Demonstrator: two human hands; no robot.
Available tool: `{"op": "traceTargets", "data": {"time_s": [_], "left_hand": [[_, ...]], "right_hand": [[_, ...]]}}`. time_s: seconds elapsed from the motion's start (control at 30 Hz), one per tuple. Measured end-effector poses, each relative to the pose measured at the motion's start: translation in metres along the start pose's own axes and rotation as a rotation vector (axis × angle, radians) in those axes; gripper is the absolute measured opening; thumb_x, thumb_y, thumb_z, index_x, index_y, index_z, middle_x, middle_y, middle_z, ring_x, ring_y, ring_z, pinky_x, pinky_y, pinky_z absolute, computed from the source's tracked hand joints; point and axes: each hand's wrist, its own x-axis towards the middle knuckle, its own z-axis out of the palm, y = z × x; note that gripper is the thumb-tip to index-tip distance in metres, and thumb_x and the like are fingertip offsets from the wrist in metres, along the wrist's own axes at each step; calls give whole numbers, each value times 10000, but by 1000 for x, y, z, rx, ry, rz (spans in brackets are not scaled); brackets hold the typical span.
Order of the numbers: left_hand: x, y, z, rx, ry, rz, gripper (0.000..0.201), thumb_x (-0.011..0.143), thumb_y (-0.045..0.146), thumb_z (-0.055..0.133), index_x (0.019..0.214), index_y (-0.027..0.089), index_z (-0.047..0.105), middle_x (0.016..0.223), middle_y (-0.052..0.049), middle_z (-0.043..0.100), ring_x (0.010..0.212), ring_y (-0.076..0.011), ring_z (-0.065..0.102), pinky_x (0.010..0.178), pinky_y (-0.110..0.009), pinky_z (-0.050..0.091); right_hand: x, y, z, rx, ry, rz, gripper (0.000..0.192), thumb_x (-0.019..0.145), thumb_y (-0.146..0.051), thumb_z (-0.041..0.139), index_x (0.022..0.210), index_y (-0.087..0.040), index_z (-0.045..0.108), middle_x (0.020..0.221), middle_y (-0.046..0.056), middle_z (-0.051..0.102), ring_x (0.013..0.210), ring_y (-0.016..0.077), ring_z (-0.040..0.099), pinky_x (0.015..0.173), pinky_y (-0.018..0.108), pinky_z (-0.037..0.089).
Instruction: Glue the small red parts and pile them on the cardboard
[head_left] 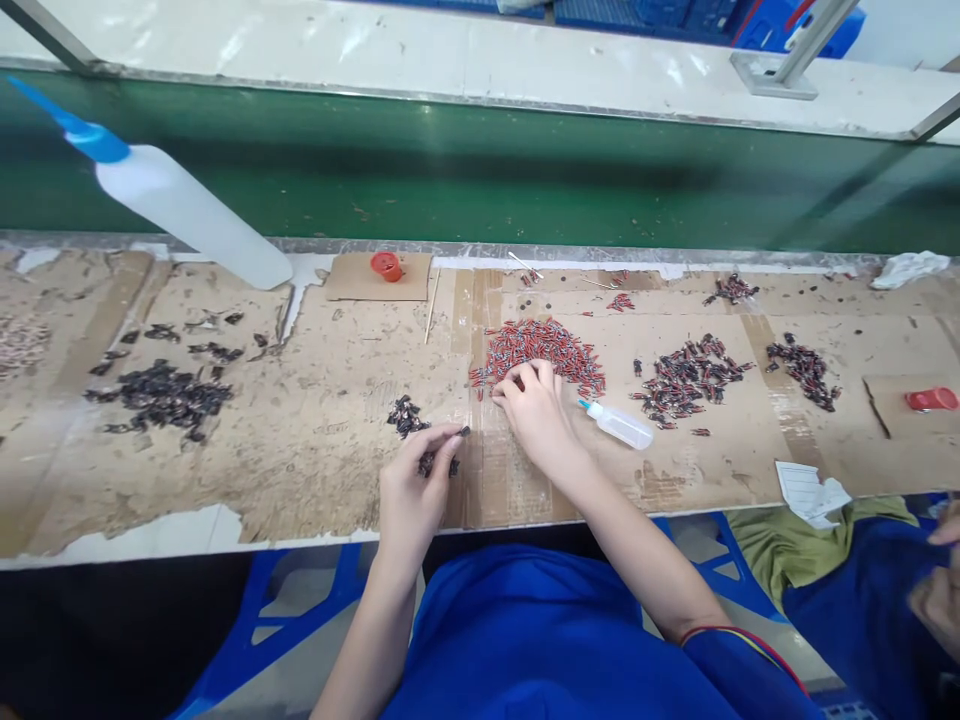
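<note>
L hand: your left hand (411, 490) pinches a small dark metal-tipped part (459, 432) betw thumb & forefinger, just above the worn cardboard-covered bench (330, 400).
R hand: your right hand (534, 408) fingers curled, picking at near edge of the red-and-silver small-parts pile (541, 350); can't tell if anything's gripped.
Done, looks like: small cluster of dark finished pieces (405, 414) just beside L hand.
Left: most of red pile.
Nearby: small clear squeeze bottle w/ blue tip (621, 424) lying just R of your wrist.

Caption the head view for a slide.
Right hand picks at a pile of red parts; left hand pinches a small dark part over the cardboard-covered bench.
</note>
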Motion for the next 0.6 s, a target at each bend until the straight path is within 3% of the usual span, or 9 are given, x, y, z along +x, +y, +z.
{"op": "traceTargets", "data": {"time_s": [0.13,0.3,0.4,0.6], "left_hand": [[-1,-1,2,-24,14,-16,202,820,369,601,867,203,705,865,-51,749,757,-176,697,707,-297,566],[-3,0,5,-58,41,0,203,831,347,602,912,191,703,905,-59,756,813,-181,708,763,-311,569],[-4,4,7,-52,49,38,213,843,341,608,956,190,707,951,-68,756,852,-183,708,812,-326,563],[-4,20,7,-17,-4,169,166,881,296,583,940,210,712,922,-49,747,892,-178,684,826,-323,551]], "right_hand": [[3,-6,1,-40,-14,0,163,935,-94,513,941,-119,674,1072,185,632,1075,306,485,845,445,448],[-11,-7,-11,304,136,-61,205,996,-175,427,946,-146,623,938,107,657,933,225,552,841,369,480],[-26,-10,-19,420,164,-94,222,1006,-201,400,984,-169,618,938,86,657,913,210,568,828,360,492],[-42,-18,-24,430,152,-168,260,996,-198,418,1056,-144,665,968,115,667,944,217,586,840,364,517]]}}
